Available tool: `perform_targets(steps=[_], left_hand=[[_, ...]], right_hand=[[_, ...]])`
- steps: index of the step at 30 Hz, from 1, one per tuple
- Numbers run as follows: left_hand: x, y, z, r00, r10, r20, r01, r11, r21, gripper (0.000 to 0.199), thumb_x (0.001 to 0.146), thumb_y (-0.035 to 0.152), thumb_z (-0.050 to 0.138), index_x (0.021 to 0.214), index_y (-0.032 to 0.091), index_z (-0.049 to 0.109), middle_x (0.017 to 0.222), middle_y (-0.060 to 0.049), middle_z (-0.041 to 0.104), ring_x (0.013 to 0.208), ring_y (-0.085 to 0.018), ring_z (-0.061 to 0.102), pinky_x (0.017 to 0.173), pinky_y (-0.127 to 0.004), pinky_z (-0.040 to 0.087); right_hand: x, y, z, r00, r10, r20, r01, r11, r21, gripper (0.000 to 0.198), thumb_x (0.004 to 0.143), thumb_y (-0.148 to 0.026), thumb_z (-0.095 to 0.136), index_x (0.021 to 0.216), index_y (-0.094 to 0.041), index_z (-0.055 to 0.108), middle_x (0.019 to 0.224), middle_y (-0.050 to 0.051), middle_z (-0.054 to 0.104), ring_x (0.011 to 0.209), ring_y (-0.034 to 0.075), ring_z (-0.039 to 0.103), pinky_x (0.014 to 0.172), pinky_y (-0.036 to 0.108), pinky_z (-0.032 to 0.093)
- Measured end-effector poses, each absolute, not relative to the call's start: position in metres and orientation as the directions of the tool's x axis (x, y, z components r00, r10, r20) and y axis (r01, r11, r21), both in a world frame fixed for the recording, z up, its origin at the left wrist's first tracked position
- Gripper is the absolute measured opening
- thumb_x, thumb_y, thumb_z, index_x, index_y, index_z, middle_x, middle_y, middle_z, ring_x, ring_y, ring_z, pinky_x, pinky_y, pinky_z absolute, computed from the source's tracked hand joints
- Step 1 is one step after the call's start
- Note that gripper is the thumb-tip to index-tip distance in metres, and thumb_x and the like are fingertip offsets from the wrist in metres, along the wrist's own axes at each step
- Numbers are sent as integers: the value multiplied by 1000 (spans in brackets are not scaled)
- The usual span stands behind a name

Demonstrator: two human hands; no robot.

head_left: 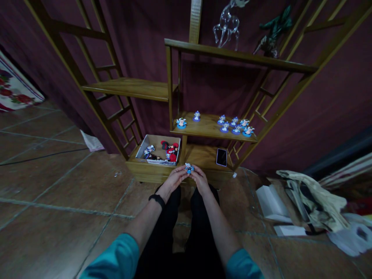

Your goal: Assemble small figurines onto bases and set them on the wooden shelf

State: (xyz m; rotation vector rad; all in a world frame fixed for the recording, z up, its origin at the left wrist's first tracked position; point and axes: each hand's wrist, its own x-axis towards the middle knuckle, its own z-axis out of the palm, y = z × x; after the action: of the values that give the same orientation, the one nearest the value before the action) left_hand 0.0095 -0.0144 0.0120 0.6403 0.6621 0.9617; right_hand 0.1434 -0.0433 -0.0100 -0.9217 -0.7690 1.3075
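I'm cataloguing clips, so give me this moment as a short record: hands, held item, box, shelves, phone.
Left hand: fingers on the held figurine, dark band at the wrist
Right hand: fingers on the same item
Held figurine: small, white and blue
Box: open, left of the phone, with jumbled figures inside, some red
Middle shelf: eight figurines standing, two left, six grouped right
Upper shelf: clear deer figure, green ornament
Phone: lying flat, screen dark
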Motion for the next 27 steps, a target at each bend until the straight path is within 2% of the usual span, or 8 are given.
perform_targets(steps=[5,12,16,27], left_hand=[[8,-16,15,462,867,-188,-526,438,729,41,67,4,67,107,13,62,103,-9,66,91,-15,62,89,-27,45],[9,-15,11,449,877,-172,-513,411,754,44,64,5,69,107,13,61,100,-9,67,88,-14,63,85,-25,45],[9,-15,11,446,881,-154,-503,390,771,46,63,6,71,107,13,60,97,-9,67,84,-13,63,83,-25,45],[10,-18,14,452,887,-91,-487,331,808,47,62,9,72,107,12,61,101,-11,66,89,-15,61,85,-27,42]], right_hand=[[144,-47,-5,72,997,25,-427,53,-903,47,65,-31,68,110,-24,58,112,3,63,106,23,56,89,38,46],[144,-46,-4,69,998,2,-378,28,-925,52,64,-34,68,114,-25,56,117,3,60,108,24,54,90,40,45],[143,-48,0,66,996,53,-358,73,-931,51,65,-32,68,114,-25,56,118,1,60,111,23,52,94,40,41],[143,-51,4,38,998,59,-347,68,-935,46,66,-33,67,111,-26,59,113,0,63,107,24,54,92,40,42]])
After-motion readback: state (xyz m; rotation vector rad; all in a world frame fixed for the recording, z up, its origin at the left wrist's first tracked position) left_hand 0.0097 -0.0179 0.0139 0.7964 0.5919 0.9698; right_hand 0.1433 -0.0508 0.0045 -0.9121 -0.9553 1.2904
